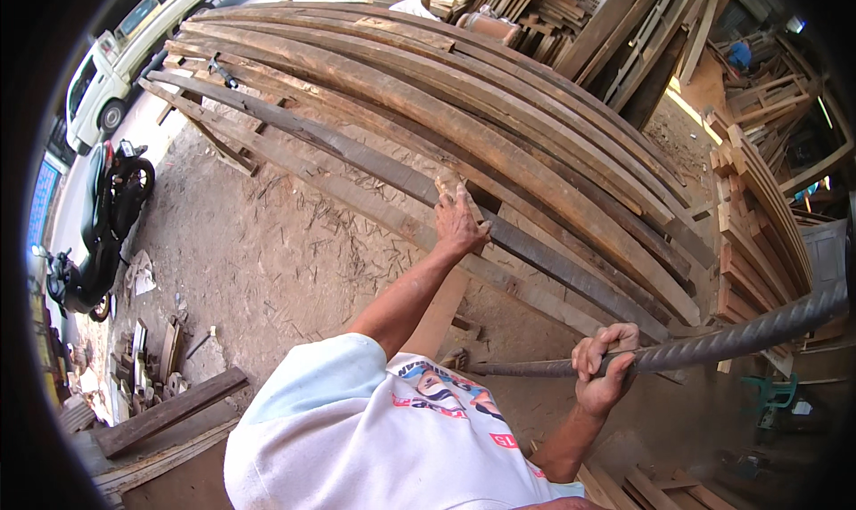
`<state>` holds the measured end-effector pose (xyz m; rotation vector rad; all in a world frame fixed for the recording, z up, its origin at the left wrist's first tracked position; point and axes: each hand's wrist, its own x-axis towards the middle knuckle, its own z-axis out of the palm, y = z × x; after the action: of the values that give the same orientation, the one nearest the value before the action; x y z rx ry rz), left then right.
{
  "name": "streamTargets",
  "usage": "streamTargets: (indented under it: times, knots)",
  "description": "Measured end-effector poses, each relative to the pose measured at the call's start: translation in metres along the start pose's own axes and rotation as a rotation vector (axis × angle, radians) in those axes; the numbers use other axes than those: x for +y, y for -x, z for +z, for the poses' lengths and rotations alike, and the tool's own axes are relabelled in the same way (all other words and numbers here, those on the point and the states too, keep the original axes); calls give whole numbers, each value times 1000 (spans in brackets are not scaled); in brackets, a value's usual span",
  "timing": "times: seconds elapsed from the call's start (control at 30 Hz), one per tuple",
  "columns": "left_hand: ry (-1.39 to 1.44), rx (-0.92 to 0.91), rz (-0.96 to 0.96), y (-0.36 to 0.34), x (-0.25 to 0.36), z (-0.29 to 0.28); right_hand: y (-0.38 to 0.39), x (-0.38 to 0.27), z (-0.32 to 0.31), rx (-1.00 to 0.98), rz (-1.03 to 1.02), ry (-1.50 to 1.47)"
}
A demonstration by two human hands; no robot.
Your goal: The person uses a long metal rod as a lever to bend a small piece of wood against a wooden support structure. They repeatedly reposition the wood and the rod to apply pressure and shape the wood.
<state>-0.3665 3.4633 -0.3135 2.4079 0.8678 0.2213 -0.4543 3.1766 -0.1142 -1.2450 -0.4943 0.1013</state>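
Note:
My left hand [459, 223] is closed over a short light-brown piece of wood [448, 183] lying against a long dark plank [357, 158]; the palm side is hidden. A paler plank [348, 192] runs below it, closer to me. At the right, my right hand [606, 367] wraps its fingers round a ribbed steel bar [713, 342]. The bar reaches from beside a foot [456, 358] out past the right side of the picture.
Beyond the two planks lie several long timber beams [499, 135], raised off the dirt ground [259, 251]. Stacked reddish boards [744, 242] stand at the right. On the left are a motorcycle [107, 216] and a white truck [107, 82]. Wood scraps [169, 358] lie lower left.

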Motion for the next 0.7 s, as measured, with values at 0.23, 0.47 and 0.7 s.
streamTargets:
  times: [0.23, 0.47, 0.7]
  knots:
    - [262, -52, -351, -12, 4, 10, 15, -133, -18, 44, -508, -212]
    - [1140, -169, -77, 4, -33, -4, 20, -209, -33, -313, -773, -378]
    - [1634, -118, -67, 111, -108, -90, 0, -201, 4, -7, -1046, -470]
